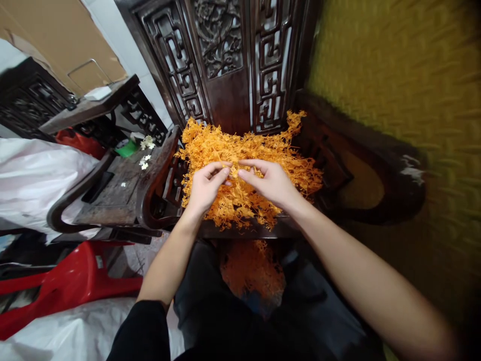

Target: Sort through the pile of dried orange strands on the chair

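A loose heap of bright orange, finely branched plastic sprigs (248, 170) lies piled on the seat of a dark carved wooden armchair (361, 165), spreading from the chair's back to the seat's front edge. The sprigs are thin, frilly and tangled together, with small tufts sticking up at the back corners and a few strands hanging over the front rim. Both hands meet at the middle of the heap. The left hand (205, 185) has its fingers curled, thumb and forefinger pinched on a bit of the orange sprigs. The right hand (272, 180) comes in from the other side, fingers narrowed and pinching the same spot, its fingertips almost touching those of the left. Below the seat's edge, a second, smaller clump of orange sprigs (251, 268) rests in the person's lap, on dark trousers. The chair's openwork carved back panel (233, 55) rises behind the heap. To the left stands a dark wooden side table (116, 185) with a few small white flowers (145, 161) on it. Nearer, at the lower left, lies a red plastic stool (71, 283), tipped over on white sheeting.
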Demonstrator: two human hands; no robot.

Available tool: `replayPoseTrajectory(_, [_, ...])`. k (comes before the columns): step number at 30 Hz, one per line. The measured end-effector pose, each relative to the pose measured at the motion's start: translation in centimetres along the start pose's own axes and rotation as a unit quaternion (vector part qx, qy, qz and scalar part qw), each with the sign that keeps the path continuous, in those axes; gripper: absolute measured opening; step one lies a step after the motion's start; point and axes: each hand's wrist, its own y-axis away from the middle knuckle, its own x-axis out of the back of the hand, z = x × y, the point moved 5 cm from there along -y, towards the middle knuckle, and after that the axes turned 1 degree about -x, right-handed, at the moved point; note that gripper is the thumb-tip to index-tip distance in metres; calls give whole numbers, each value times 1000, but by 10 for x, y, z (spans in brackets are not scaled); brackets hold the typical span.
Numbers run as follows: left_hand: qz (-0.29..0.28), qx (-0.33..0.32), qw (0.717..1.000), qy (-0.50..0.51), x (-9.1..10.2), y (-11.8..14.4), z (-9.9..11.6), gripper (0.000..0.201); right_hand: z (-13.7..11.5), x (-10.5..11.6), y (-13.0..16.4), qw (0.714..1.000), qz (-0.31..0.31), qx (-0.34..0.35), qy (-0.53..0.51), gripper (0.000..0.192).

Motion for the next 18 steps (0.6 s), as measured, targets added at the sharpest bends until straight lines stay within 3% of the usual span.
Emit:
replayPoseTrajectory(3, [0, -6, 1000, 4, 0, 1, -1, 21, -2, -6, 2, 1000, -15, 22, 1, 23])
replayPoseTrajectory(8, [11, 0, 1000, 2, 0, 4, -1, 21, -6, -15, 8, 999, -23, 40, 8, 25])
replayPoseTrajectory(11, [41, 11, 999, 26, -3, 8, 3, 21, -11, -8, 6, 999, 34, 33, -2, 26])
replayPoseTrajectory(14, [69, 33, 994, 78, -9, 8, 6, 24, -14, 3, 1, 996, 73, 6, -53, 22])
replayPoseTrajectory(18, [88, 67, 987, 120, 0, 0, 8, 20, -13, 10, -5, 989, 39, -49, -133, 23])
